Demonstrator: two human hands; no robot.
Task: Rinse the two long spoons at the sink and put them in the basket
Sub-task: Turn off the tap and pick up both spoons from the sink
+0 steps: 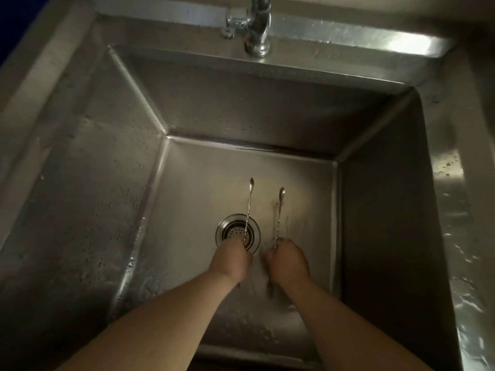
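Both my hands are low inside a deep steel sink. My left hand is closed around the twisted stem of one long thin spoon, whose small end points away from me over the drain. My right hand grips a second long spoon the same way, parallel and just to the right. The lower ends of both spoons poke out below my fists. A thin blurred sheet of water seems to run between the hands. No basket is in view.
A chrome faucet stands at the back rim, centred above the basin. The round drain strainer lies on the sink floor just beyond my left hand. Water drops cover the left wall and the wet right ledge.
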